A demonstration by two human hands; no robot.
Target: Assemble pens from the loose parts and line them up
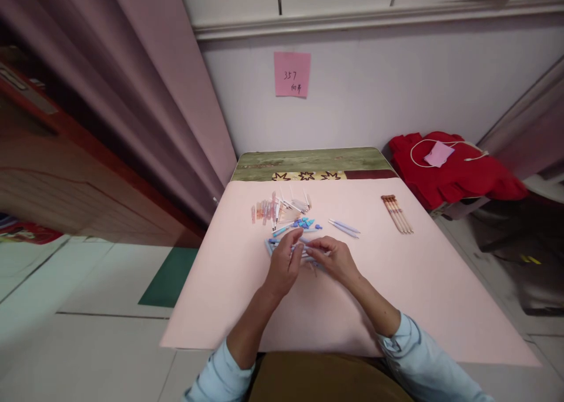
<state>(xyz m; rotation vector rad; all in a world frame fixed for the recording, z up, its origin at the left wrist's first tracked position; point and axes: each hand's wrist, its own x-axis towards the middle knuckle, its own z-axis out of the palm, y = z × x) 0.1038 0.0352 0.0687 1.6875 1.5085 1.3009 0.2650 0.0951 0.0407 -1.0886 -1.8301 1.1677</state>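
My left hand (284, 261) and my right hand (332, 258) meet at the middle of a table covered by a pink sheet (396, 284). Both have their fingers curled and pinched over a heap of light blue pen barrels (271, 244); a thin pale pen part seems to run between the two hands. Just beyond them lie small blue caps (304, 222), and farther back a pile of clear and orange pen parts (277, 209). Two pale blue pens (344, 228) lie apart to the right of the heap.
A row of several tan and white pens (397, 214) lies at the table's right side. A pink note (291, 74) hangs on the wall behind. A red cloth (449, 167) with a white cable lies to the right. A curtain (145, 108) hangs at left.
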